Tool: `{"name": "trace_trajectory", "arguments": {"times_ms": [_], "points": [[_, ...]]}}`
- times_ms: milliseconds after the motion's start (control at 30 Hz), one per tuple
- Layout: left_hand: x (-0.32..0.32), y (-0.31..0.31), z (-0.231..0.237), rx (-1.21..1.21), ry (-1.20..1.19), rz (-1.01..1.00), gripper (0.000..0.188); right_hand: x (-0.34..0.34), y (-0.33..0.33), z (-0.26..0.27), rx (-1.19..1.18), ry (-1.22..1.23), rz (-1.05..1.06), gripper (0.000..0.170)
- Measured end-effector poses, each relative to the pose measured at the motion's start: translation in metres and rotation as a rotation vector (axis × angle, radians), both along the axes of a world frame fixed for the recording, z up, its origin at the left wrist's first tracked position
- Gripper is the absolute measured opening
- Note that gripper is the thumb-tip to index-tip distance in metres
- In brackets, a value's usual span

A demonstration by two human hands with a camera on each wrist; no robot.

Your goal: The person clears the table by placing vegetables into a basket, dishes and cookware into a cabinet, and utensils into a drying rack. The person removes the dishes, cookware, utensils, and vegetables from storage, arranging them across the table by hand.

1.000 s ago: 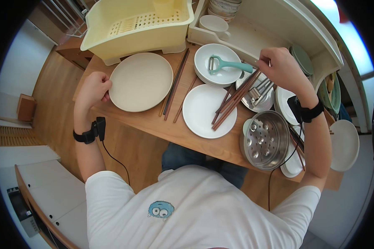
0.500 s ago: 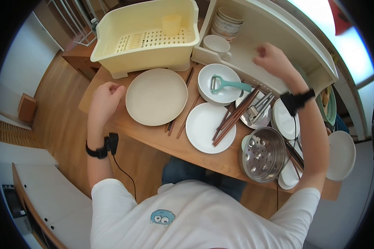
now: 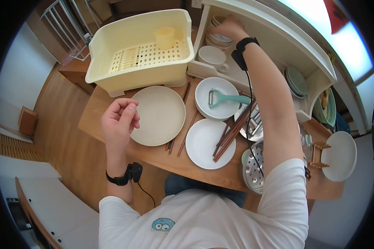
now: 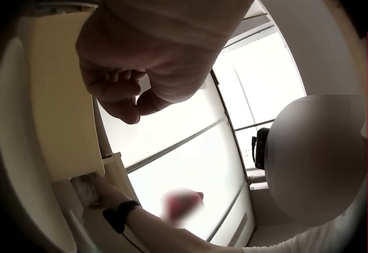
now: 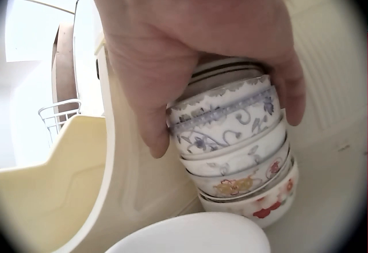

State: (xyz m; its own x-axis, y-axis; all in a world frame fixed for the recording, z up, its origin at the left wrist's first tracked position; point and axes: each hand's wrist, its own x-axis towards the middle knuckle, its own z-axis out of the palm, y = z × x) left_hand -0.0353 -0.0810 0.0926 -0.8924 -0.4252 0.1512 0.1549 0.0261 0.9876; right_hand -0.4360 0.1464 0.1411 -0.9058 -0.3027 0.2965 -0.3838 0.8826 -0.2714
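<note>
In the right wrist view my right hand (image 5: 201, 29) reaches over a stack of patterned bowls (image 5: 230, 115), thumb on one side and fingers round the other at the upper bowls. The head view shows this right hand (image 3: 230, 28) inside the cream cabinet, above a white cup (image 3: 212, 56). My left hand (image 3: 120, 118) is raised beside the large beige plate (image 3: 158, 116), overlapping its left edge in the head view. Its fingers hang loosely curled with nothing in them, as the left wrist view of the left hand (image 4: 149, 52) also shows.
A pale yellow dish rack (image 3: 141, 76) with a yellow cup (image 3: 165, 38) stands at the back left. White bowls with a peeler (image 3: 230, 98), a white plate (image 3: 203, 145), brown chopsticks (image 3: 232, 133) and a steel steamer (image 3: 253, 166) cover the table. Green plates (image 3: 297, 81) stand in the cabinet's right end.
My right hand has moved from above the chopsticks up and left into the cabinet, onto the bowl stack. My left hand has shifted right, nearer the beige plate, and turned. The head view has tilted.
</note>
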Motion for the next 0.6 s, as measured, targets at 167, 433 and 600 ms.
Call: {"name": "trace_trajectory", "arguments": {"times_ms": [167,433,600], "points": [[-0.006,0.004,-0.003,0.044,-0.015,-0.032,0.012,0.014,0.005,0.008,-0.055,-0.088,0.011,0.085],[-0.013,0.003,-0.006,-0.004,-0.023,-0.052,0.013,0.022,0.030,0.014,-0.553,-0.196,0.267,0.067],[-0.012,-0.025,-0.014,-0.303,-0.144,0.070,0.017,0.077,0.050,0.033,-0.311,-0.300,0.227,0.071]]}}
